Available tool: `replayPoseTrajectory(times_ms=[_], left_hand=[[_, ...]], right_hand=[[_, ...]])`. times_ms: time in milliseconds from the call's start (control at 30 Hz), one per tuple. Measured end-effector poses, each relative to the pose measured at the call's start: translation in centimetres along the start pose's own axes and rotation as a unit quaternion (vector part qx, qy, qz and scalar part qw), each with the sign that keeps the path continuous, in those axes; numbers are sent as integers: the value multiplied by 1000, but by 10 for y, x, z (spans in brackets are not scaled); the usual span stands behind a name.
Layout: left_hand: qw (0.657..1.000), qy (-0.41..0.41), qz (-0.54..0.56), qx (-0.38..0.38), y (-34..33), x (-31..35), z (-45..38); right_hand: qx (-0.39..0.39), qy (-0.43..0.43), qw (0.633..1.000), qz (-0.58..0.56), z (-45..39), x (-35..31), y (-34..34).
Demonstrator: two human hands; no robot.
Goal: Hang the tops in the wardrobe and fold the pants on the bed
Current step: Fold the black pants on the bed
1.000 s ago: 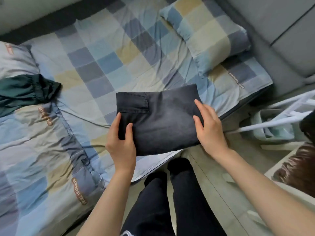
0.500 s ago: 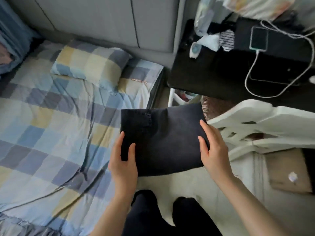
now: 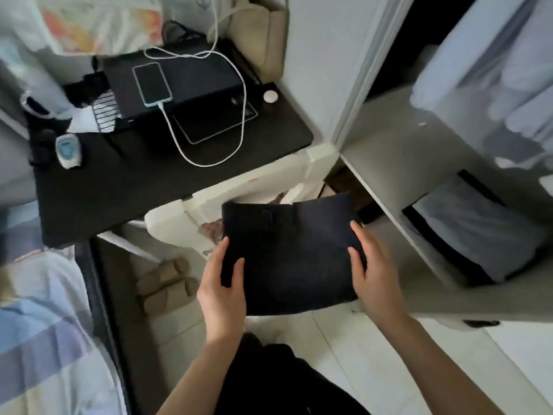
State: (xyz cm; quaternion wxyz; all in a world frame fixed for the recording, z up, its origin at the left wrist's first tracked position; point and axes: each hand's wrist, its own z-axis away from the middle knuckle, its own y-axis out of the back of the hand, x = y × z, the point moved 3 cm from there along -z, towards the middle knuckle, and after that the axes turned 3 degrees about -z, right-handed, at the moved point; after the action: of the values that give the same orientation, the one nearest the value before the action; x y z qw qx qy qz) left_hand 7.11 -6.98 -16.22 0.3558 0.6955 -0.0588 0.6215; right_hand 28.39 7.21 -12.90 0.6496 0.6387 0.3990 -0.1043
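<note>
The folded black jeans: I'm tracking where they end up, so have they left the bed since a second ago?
Yes. The folded black jeans, held by both hands, are off the checked bed, beside the open white wardrobe.

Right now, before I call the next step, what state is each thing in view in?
Dark pants: folded flat, held off the bed.
Left hand: grips the pants' left edge.
Right hand: grips the right edge.
Wardrobe: open, folded clothes on a lower shelf.
Phone: screen dark, white cable plugged in.
Slippers: on the floor by the bed.
</note>
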Motion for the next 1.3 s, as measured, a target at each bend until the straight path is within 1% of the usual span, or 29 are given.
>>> replayPoseTrajectory(times_ms=[167, 267, 333, 500, 633, 667, 733, 800, 900, 967, 1000, 1100, 1167, 1200, 1233, 1267, 1300], left_hand=[[990, -45, -27, -128, -71, 26, -19], [979, -55, -43, -191, -103, 34, -28], [962, -65, -56, -258, -128, 43, -40], [922, -123, -48, -365, -184, 72, -62], [888, -117, -24, -444, -228, 91, -66], [885, -112, -19, -452, -237, 96, -66], [872, -103, -21, -477, -271, 111, -64], [868, -91, -34, -487, -302, 127, -65], [859, -77, -37, -504, -357, 162, -62], [858, -89, -22, -505, -394, 191, -58], [858, -95, -1, -504, -409, 206, -56], [850, -85, 88, -512, -458, 242, -42], [850, -82, 117, -507, -484, 246, -37], [851, -78, 107, -508, -497, 242, -34], [847, -75, 79, -521, -514, 234, -31], [834, -84, 17, -545, -530, 219, -28], [803, -117, -73, -580, -540, 203, -25]], right_hand=[[70, -134, 989, -7, 15, 45, 36], [100, -176, 979, -9, 22, 57, 50], [149, -213, 966, 10, 23, 63, 59], [227, -279, 933, 31, 30, 77, 70], [272, -320, 906, 44, 33, 93, 82], [276, -325, 903, 49, 31, 97, 86], [298, -353, 885, 51, 24, 115, 100], [298, -368, 879, 53, 11, 132, 114], [299, -384, 871, 58, -19, 166, 153], [307, -396, 863, 68, -42, 191, 185], [324, -391, 858, 80, -54, 200, 200], [414, -368, 823, 123, -73, 230, 238], [452, -352, 809, 132, -77, 247, 241], [457, -357, 805, 126, -77, 259, 237], [445, -376, 804, 121, -75, 277, 229], [411, -410, 806, 114, -70, 298, 215], [350, -454, 812, 108, -64, 315, 200]])
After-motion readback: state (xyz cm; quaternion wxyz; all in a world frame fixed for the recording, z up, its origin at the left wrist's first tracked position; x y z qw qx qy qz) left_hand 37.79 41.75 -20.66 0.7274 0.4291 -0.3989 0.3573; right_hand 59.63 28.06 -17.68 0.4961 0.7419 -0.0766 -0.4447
